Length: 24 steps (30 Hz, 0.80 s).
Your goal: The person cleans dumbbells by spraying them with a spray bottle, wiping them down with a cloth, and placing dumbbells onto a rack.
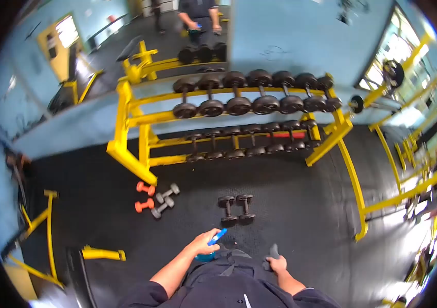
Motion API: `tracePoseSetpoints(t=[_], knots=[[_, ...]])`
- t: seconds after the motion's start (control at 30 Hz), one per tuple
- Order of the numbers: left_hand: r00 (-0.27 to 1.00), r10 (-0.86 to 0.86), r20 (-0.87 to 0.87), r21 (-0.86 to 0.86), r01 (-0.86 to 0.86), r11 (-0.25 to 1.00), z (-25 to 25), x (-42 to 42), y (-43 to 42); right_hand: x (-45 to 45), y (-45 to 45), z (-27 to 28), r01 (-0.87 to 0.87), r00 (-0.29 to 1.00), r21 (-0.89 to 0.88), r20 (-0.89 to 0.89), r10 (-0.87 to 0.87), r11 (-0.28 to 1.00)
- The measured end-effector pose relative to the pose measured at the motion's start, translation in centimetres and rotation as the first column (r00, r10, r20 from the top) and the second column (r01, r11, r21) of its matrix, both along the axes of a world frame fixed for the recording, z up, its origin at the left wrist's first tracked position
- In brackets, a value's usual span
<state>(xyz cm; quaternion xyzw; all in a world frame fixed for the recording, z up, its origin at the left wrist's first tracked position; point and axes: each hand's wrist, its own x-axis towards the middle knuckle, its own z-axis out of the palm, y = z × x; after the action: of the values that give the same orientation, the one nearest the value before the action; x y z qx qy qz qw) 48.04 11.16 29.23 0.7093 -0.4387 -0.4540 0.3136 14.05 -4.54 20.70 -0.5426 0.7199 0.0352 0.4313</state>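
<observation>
My left hand (202, 243) is closed around a spray bottle (218, 236) with a blue trigger head; part of its teal body shows below my fingers. In my right hand (278, 264) is a grey cloth (274, 251), bunched, with one end sticking up past the thumb. Both hands are low, in front of my dark shirt. On the black floor ahead lie two dark dumbbells (246, 208), side by side. Neither hand touches them.
A yellow rack (122, 120) holds two tiers of black dumbbells (238, 106). Orange dumbbells (145, 206) and grey dumbbells (163, 207) lie by its left foot. A mirror hangs behind. Yellow gym frames (408, 195) stand right, with more at left, near a black pad (78, 277).
</observation>
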Motion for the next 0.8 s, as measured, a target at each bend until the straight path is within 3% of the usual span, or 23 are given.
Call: tracePoseSetpoints(t=[0.03, 0.1, 0.17, 0.23, 0.27, 0.3, 0.37, 0.43, 0.5, 0.57, 0.63, 0.67, 0.7, 0.77, 0.8], knots=[[0.996, 0.090, 0.010, -0.027, -0.090, 0.996, -0.2, -0.8, 1.7, 2.8, -1.1, 1.9, -0.163, 0.985, -0.085, -0.074, 0.157, 0.983], [0.958, 0.287, 0.006, 0.020, -0.287, 0.958, -0.5, -2.6, 5.8, 5.5, -3.7, -1.1, -0.270, 0.954, -0.311, 0.040, 0.296, 0.911], [0.847, 0.531, -0.004, 0.066, -0.530, 0.845, 0.0, -5.2, 9.8, 8.8, -6.2, 0.7, -0.340, 0.886, -0.248, 0.239, 0.398, 0.907], [0.645, 0.762, -0.048, 0.003, -0.763, 0.646, -0.7, -8.1, 13.1, 11.7, -6.9, 2.2, -0.358, 0.852, -0.375, 0.243, 0.464, 0.855], [0.575, 0.818, 0.007, -0.133, -0.810, 0.571, -2.2, -9.4, 14.6, 12.8, -7.0, 3.3, -0.387, 0.837, -0.379, 0.237, 0.493, 0.840], [0.436, 0.895, -0.097, -0.124, -0.897, 0.424, -2.8, -10.5, 15.3, 13.7, -6.8, 4.8, -0.425, 0.827, -0.317, 0.245, 0.506, 0.848], [0.372, 0.923, -0.097, -0.105, -0.926, 0.362, -3.2, -12.3, 16.6, 14.4, -6.5, 6.7, -0.532, 0.784, -0.261, 0.210, 0.585, 0.806], [0.374, 0.924, -0.080, -0.151, -0.921, 0.360, -3.3, -13.6, 16.3, 12.9, -7.9, 1.7, -0.629, 0.721, -0.290, 0.129, 0.681, 0.721], [0.298, 0.954, -0.037, -0.076, -0.953, 0.295, -1.0, -14.7, 14.7, 11.7, -7.9, 2.2, -0.691, 0.700, -0.215, 0.037, 0.713, 0.690], [0.242, 0.970, -0.020, -0.131, -0.963, 0.238, -1.8, -16.0, 12.4, 10.3, -8.4, 3.8, -0.757, 0.617, -0.256, 0.024, 0.787, 0.601], [0.264, 0.965, -0.003, -0.099, -0.960, 0.262, -1.1, -16.5, 9.2, 8.6, -11.3, 3.5, -0.807, 0.568, -0.139, 0.085, 0.819, 0.574], [0.325, 0.945, -0.032, -0.109, -0.941, 0.320, -2.1, -17.0, 7.8, 8.2, -12.5, 4.2, -0.832, 0.541, -0.124, 0.036, 0.840, 0.541], [0.300, 0.953, -0.039, -0.093, -0.951, 0.296, -2.7, -17.7, 5.9, 7.7, -14.0, 4.3, -0.820, 0.565, -0.095, 0.025, 0.824, 0.565], [0.435, 0.896, 0.085, -0.047, -0.897, 0.440, -4.2, -18.4, 1.9, 5.2, -19.3, -1.0, -0.806, 0.577, -0.114, 0.062, 0.814, 0.580], [0.441, 0.890, 0.114, -0.015, -0.895, 0.445, -6.2, -19.3, 0.0, 3.6, -22.7, -4.7, -0.807, 0.575, -0.084, 0.114, 0.810, 0.584]])
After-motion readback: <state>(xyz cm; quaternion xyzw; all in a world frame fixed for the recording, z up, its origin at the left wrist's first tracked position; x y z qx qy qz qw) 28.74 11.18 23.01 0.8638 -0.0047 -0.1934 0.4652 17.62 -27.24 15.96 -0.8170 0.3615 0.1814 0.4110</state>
